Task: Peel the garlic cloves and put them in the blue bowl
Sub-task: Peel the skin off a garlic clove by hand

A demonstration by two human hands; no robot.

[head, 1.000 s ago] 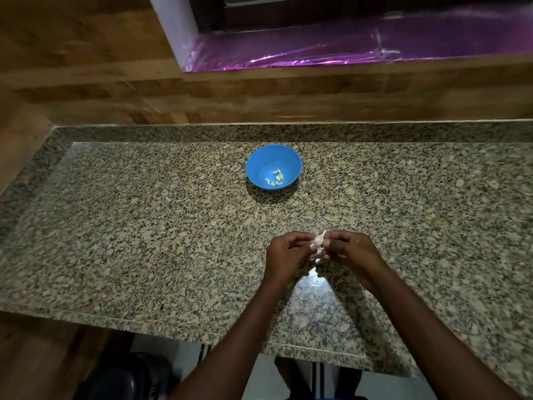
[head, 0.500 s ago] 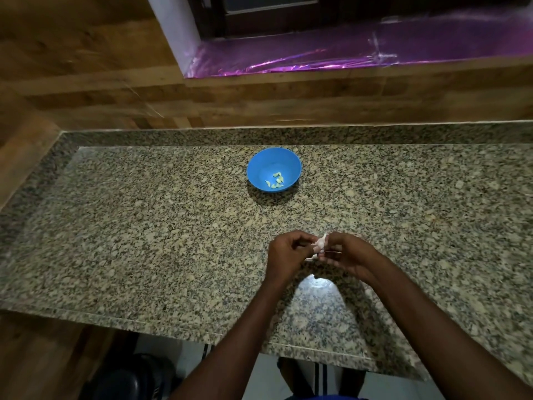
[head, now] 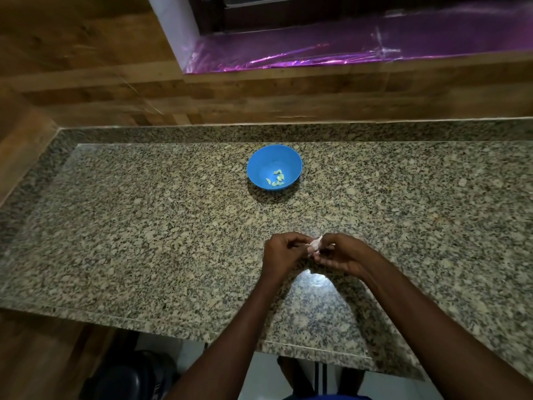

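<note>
A blue bowl (head: 261, 163) stands on the granite counter toward the back, with several pale peeled cloves (head: 277, 178) lying in its bottom. Nearer the front edge, my left hand (head: 282, 252) and my right hand (head: 341, 254) meet over the counter. Between their fingertips they pinch a small whitish piece of garlic (head: 315, 245) with papery skin sticking out. Most of the garlic is hidden by my fingers.
The speckled granite counter (head: 144, 226) runs wide to both sides, with a raised granite lip and wooden wall behind. A purple foil-covered ledge (head: 346, 50) lies above the wall. The counter's front edge is just below my forearms.
Both hands stay together on the garlic, with the fingers shifting slightly around it. The bowl has not moved; the camera view shifts a little.
</note>
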